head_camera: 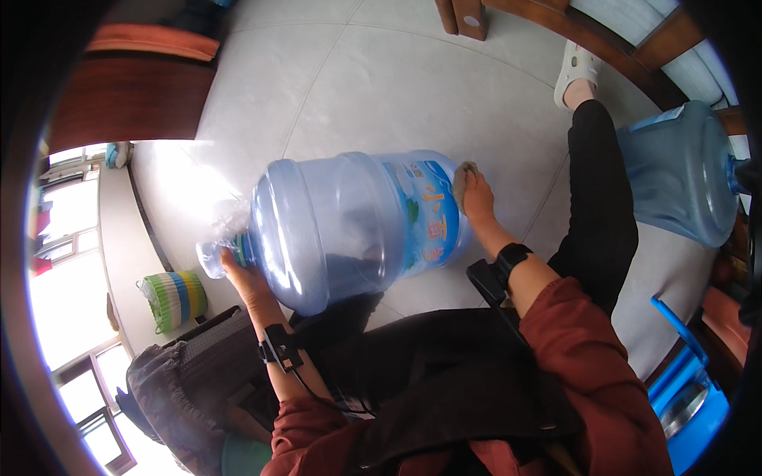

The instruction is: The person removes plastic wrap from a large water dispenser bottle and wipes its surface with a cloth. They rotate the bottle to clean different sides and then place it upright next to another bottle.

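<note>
A large, clear blue plastic water-cooler bottle (351, 208) lies on its side in front of me, its neck to the left and its base to the right. My left hand (244, 279) grips the neck, which has clear crinkled plastic film (229, 220) about it. At the base end, my right hand (478, 193) holds a grey-brown cloth (461, 184) against the bottle, beside its blue printed label (425, 214). The bottle looks see-through, and dark shapes show through its wall.
Another blue water bottle (678, 172) stands at the right, by a leg in black trousers (598, 196) with a cream clog (577, 71). A striped woven basket (175, 300) is at left. Wooden furniture (131, 98) is upper left; a blue plastic object (696, 410) is lower right.
</note>
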A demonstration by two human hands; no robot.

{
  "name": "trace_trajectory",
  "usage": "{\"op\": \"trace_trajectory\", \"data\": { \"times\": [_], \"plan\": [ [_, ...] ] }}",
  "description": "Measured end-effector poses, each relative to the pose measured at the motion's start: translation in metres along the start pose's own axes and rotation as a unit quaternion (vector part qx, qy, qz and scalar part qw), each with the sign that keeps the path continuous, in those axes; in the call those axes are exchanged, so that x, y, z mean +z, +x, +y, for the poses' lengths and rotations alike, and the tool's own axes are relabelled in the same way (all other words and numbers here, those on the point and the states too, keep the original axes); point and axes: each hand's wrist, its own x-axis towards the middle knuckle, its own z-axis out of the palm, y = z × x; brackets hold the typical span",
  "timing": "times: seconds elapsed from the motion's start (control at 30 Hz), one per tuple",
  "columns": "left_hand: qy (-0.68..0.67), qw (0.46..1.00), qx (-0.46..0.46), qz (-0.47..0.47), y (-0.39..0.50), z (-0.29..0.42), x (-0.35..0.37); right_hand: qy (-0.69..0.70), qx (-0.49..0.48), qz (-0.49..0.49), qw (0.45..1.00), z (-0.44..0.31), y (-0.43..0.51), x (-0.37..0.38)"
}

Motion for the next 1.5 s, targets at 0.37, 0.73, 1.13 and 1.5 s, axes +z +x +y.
{"op": "trace_trajectory", "data": {
  "times": [0.37,0.73,1.13,1.5],
  "plan": [
    [0.037,0.987,0.033,-0.151,-0.028,0.011,0.032,0.1,0.078,-0.128,0.984,0.06,0.016,-0.014],
    [0.1,0.98,0.099,-0.144,-0.045,0.01,0.046,0.232,-0.117,-0.341,0.904,-0.172,0.012,-0.034],
    [0.116,0.966,0.071,-0.218,-0.073,0.003,0.054,0.038,-0.423,-0.158,0.891,-0.21,-0.065,-0.099],
    [0.317,0.836,0.216,-0.392,-0.142,0.016,0.123,0.029,-0.196,-0.447,0.873,-0.207,0.025,-0.103]
  ]
}}
